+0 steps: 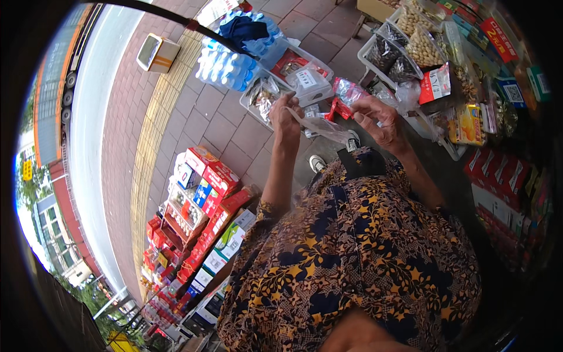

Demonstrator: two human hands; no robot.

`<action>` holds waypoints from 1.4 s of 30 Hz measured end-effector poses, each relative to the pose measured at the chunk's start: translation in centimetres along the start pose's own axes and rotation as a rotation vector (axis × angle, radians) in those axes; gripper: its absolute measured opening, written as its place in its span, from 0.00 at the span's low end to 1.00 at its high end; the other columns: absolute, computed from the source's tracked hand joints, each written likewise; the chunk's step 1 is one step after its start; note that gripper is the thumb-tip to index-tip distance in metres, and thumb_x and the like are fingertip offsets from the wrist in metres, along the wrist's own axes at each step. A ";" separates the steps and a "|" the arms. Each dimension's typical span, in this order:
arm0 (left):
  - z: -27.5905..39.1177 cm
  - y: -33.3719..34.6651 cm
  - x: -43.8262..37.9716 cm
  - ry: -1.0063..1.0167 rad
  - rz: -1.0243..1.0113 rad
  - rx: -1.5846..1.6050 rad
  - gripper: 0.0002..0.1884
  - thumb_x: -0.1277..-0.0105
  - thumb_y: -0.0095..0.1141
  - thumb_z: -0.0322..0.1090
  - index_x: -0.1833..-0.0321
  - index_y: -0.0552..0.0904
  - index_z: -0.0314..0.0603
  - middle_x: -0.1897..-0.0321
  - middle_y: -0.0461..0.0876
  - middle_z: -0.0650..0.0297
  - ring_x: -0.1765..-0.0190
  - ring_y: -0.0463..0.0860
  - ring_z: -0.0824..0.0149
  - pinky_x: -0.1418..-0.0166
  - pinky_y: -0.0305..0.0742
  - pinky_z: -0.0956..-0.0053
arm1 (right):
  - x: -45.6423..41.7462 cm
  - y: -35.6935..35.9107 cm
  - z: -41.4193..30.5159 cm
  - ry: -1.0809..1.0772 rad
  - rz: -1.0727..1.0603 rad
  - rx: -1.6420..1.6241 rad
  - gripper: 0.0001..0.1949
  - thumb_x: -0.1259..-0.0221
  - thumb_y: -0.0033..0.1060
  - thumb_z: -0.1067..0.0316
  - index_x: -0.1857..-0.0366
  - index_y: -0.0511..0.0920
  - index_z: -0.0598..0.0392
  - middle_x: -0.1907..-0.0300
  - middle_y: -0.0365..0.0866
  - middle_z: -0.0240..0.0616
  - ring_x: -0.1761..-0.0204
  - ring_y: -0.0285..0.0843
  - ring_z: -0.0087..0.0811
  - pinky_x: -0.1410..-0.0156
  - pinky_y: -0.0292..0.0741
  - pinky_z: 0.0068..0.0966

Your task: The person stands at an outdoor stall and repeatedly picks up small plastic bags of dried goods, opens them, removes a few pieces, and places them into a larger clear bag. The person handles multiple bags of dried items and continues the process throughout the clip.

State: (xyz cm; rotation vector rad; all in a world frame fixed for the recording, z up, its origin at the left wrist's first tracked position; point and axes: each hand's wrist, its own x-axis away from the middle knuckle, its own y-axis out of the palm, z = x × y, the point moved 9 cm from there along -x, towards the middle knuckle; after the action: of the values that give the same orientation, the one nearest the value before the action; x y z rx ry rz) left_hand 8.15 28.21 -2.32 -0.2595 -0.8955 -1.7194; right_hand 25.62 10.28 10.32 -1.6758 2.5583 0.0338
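Observation:
My left hand is closed on the edge of a thin, clear plastic bag. The bag sags to the right, in front of my body. Level with it, my right hand has its thumb and fingers bent towards the bag, and whether anything is pinched between them cannot be made out. Just past the right fingertips lie a red packet and a shiny pink-and-blue wrapper. Beyond my left hand is a white plastic bin with foil-like packets, beside a clear lidded box.
Shrink-wrapped water bottles stand beyond the bins, a dark cloth on top. Bagged peanuts fill a stall to the right. Cartons and a tray of eggs are at left. A waste bin stands on the pavement.

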 end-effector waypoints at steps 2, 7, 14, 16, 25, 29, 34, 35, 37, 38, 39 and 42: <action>1.1 -0.1 2.0 0.129 -0.019 -0.076 0.13 0.30 0.49 0.37 0.58 0.80 0.30 0.75 0.76 0.65 0.77 0.70 0.75 0.75 0.63 0.81 | -1.4 5.0 -1.1 0.070 -0.200 -0.137 0.14 0.38 0.65 0.61 0.59 0.79 0.61 0.65 0.77 0.33 0.63 0.76 0.23 0.57 0.73 0.21; 4.3 -10.5 1.3 0.235 0.130 -0.118 0.16 0.29 0.49 0.40 0.59 0.82 0.32 0.73 0.79 0.66 0.75 0.71 0.77 0.73 0.63 0.81 | -4.0 18.7 -1.4 -0.029 -0.476 0.236 0.11 0.42 0.65 0.65 0.69 0.75 0.63 0.75 0.73 0.38 0.72 0.69 0.25 0.65 0.69 0.28; 8.6 -16.6 1.7 0.210 0.019 -0.159 0.17 0.26 0.46 0.40 0.54 0.81 0.31 0.72 0.80 0.66 0.73 0.75 0.75 0.70 0.68 0.80 | -5.4 26.4 8.6 0.298 -0.431 -0.187 0.06 0.37 0.56 0.71 0.72 0.78 0.59 0.77 0.72 0.19 0.76 0.63 0.11 0.72 0.60 0.14; 9.0 -17.5 1.4 0.200 -0.096 -0.162 0.18 0.26 0.47 0.42 0.53 0.81 0.31 0.68 0.82 0.65 0.66 0.78 0.74 0.60 0.73 0.77 | -6.3 26.7 9.0 0.383 -0.397 -0.237 0.06 0.37 0.55 0.71 0.72 0.78 0.58 0.77 0.72 0.19 0.76 0.63 0.10 0.72 0.61 0.13; 11.0 -17.4 2.7 0.273 -0.354 -0.459 0.15 0.29 0.54 0.41 0.58 0.83 0.32 0.68 0.86 0.61 0.63 0.83 0.71 0.52 0.76 0.75 | -8.6 25.1 8.7 0.366 -0.456 -0.288 0.05 0.35 0.56 0.70 0.69 0.78 0.57 0.74 0.76 0.23 0.71 0.67 0.12 0.64 0.64 0.12; 12.1 -16.2 3.2 0.272 -0.370 -0.481 0.16 0.29 0.53 0.41 0.59 0.82 0.31 0.69 0.85 0.60 0.64 0.84 0.69 0.53 0.77 0.75 | -9.7 23.9 8.8 0.355 -0.465 -0.308 0.05 0.35 0.57 0.70 0.69 0.79 0.56 0.75 0.75 0.23 0.73 0.67 0.13 0.66 0.64 0.13; 12.8 -16.6 3.7 0.233 -0.314 -0.425 0.17 0.30 0.54 0.42 0.61 0.82 0.30 0.72 0.84 0.58 0.68 0.85 0.66 0.58 0.80 0.73 | -10.0 24.6 8.2 0.373 -0.525 -0.300 0.05 0.36 0.58 0.69 0.70 0.79 0.56 0.76 0.74 0.22 0.74 0.65 0.12 0.68 0.64 0.14; 12.8 -16.8 4.0 0.224 -0.295 -0.416 0.17 0.30 0.54 0.42 0.61 0.82 0.30 0.72 0.84 0.58 0.68 0.85 0.66 0.59 0.80 0.74 | -10.0 24.7 8.0 0.371 -0.543 -0.279 0.05 0.36 0.58 0.68 0.70 0.79 0.56 0.76 0.73 0.22 0.74 0.65 0.12 0.68 0.64 0.14; 13.0 -17.0 4.1 0.204 -0.273 -0.400 0.16 0.30 0.53 0.41 0.61 0.82 0.31 0.72 0.84 0.59 0.68 0.85 0.67 0.60 0.80 0.75 | -10.4 24.9 7.5 0.360 -0.564 -0.232 0.06 0.36 0.59 0.68 0.70 0.79 0.56 0.76 0.73 0.22 0.74 0.65 0.12 0.68 0.64 0.13; 13.1 -17.2 4.2 0.204 -0.283 -0.403 0.16 0.30 0.53 0.41 0.61 0.82 0.31 0.72 0.84 0.59 0.68 0.85 0.68 0.60 0.80 0.76 | -10.5 25.2 7.2 0.329 -0.577 -0.220 0.08 0.35 0.60 0.65 0.71 0.79 0.56 0.77 0.73 0.22 0.75 0.66 0.11 0.69 0.64 0.13; 13.4 -17.5 4.4 0.206 -0.299 -0.404 0.16 0.29 0.53 0.41 0.61 0.82 0.31 0.72 0.84 0.59 0.69 0.85 0.68 0.61 0.80 0.76 | -10.6 25.7 7.0 0.311 -0.608 -0.171 0.08 0.35 0.60 0.64 0.70 0.78 0.56 0.78 0.72 0.23 0.77 0.66 0.13 0.71 0.65 0.14; 14.4 -18.3 5.5 0.190 -0.329 -0.435 0.14 0.29 0.53 0.40 0.60 0.82 0.32 0.72 0.84 0.62 0.68 0.84 0.70 0.60 0.79 0.77 | -11.2 27.6 6.3 0.283 -0.696 -0.006 0.09 0.34 0.60 0.62 0.69 0.77 0.55 0.80 0.71 0.25 0.80 0.68 0.15 0.75 0.66 0.16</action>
State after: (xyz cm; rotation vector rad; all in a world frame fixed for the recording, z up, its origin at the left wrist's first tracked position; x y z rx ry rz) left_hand -14.02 35.52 2.87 -0.2384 -0.4321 -2.1996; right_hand 5.19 31.94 4.22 -2.6241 1.9701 -0.2534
